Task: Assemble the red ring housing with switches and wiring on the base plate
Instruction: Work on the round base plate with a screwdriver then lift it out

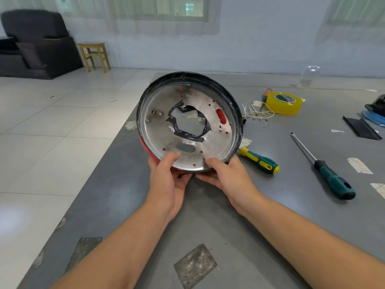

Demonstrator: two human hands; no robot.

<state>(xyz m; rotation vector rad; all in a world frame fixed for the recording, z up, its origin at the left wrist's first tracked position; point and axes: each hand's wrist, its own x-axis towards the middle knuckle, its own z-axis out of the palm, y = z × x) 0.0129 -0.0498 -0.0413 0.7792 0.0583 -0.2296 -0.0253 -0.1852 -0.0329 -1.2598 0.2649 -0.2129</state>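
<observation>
Both hands hold a round metal base plate (216, 142) tilted up towards me above the grey table. Its rim is wrapped in black tape and its ragged centre hole is edged with black tape. The red ring housing (146, 150) shows only as a red edge behind the plate's lower left; red shows through several holes. My left hand (166, 178) grips the plate's near edge with the thumb on the metal face. My right hand (227, 176) grips the same edge just to the right. Switches and wiring on the housing are hidden behind the plate.
On the grey table (208, 215) lie a yellow-green screwdriver (260, 161), a long teal-handled screwdriver (325, 170), a yellow tape roll (284, 103), small white wires with terminals (256, 113), tiny screws (264, 125) and black parts (361, 128) at right. The table's left edge drops to tiled floor.
</observation>
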